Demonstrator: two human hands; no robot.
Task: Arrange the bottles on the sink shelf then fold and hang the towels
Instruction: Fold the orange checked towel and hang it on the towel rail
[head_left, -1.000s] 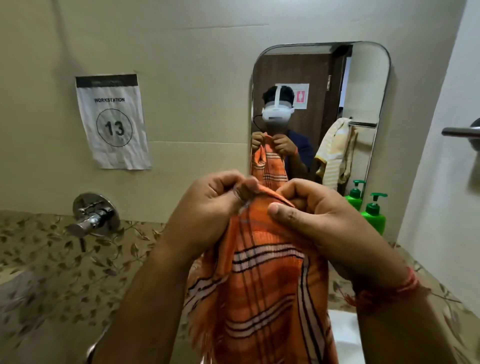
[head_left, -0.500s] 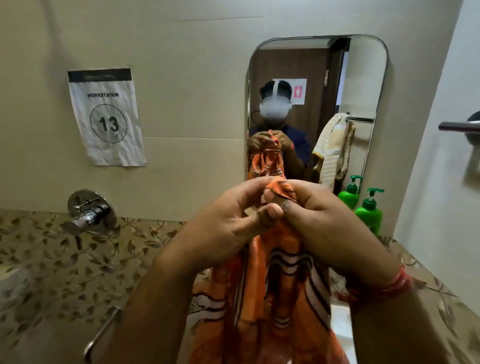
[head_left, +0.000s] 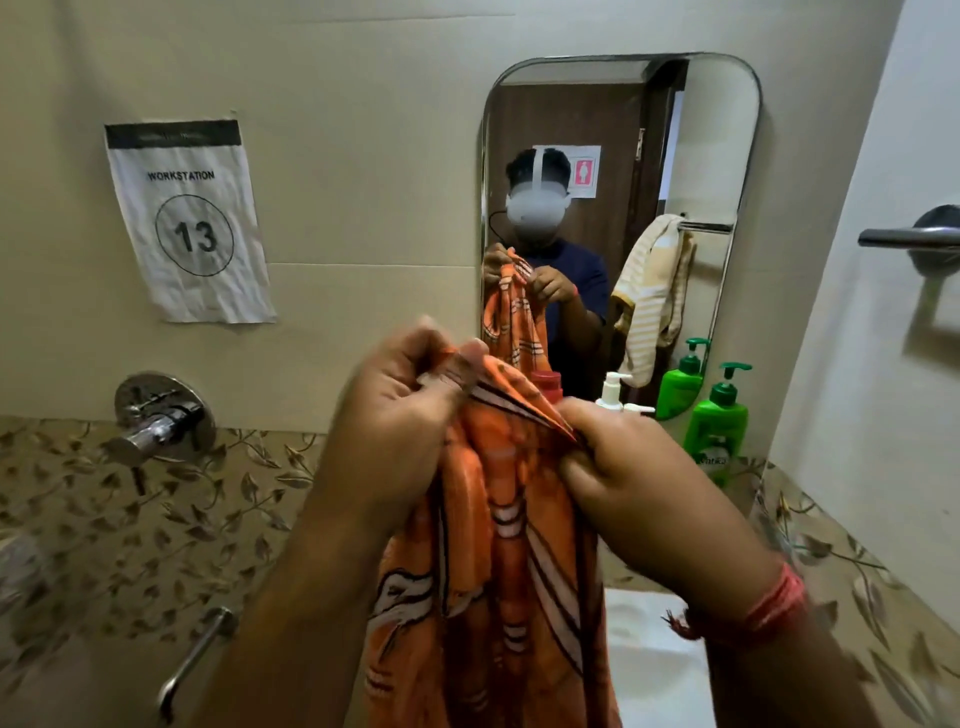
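Up front, left hand (head_left: 400, 410) and right hand (head_left: 623, 467) each pinch the orange striped towel's (head_left: 498, 571) top edge.

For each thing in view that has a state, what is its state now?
orange towel: bunched, hanging, not folded
left hand: pinching the towel's top edge
right hand: pinching the towel's top edge
green pump bottle: upright by the mirror
wall towel bar: bare
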